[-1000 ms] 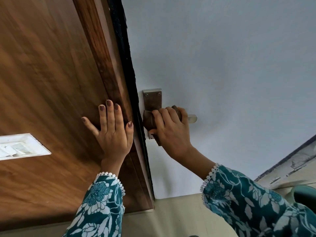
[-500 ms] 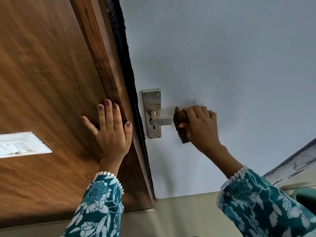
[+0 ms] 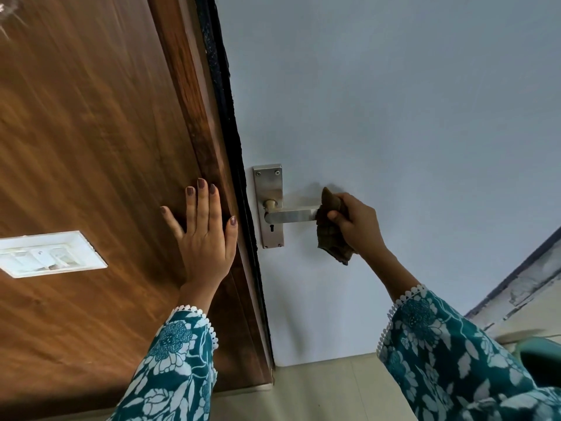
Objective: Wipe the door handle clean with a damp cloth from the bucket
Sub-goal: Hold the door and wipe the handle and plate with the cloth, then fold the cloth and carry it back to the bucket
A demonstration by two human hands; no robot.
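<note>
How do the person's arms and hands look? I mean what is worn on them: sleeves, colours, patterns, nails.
Both arms wear loose teal sleeves printed with white flowers and leaves, each cuff edged with a small white scalloped lace trim: the left sleeve and the right sleeve. The left hand has nails painted a dark brownish mauve. No rings, bracelets or watch show. The right hand shows no nails clearly.

Door handle (image 3: pixel 291 215) and backplate (image 3: pixel 268 189) were brushed metal, satin sheen. Cloth (image 3: pixel 332 235) was brown, coarse, crumpled. Door (image 3: pixel 394 101) was matt, smooth; panel (image 3: pixel 91 132) at 9 o'clock was glossy wood-grain.
</note>
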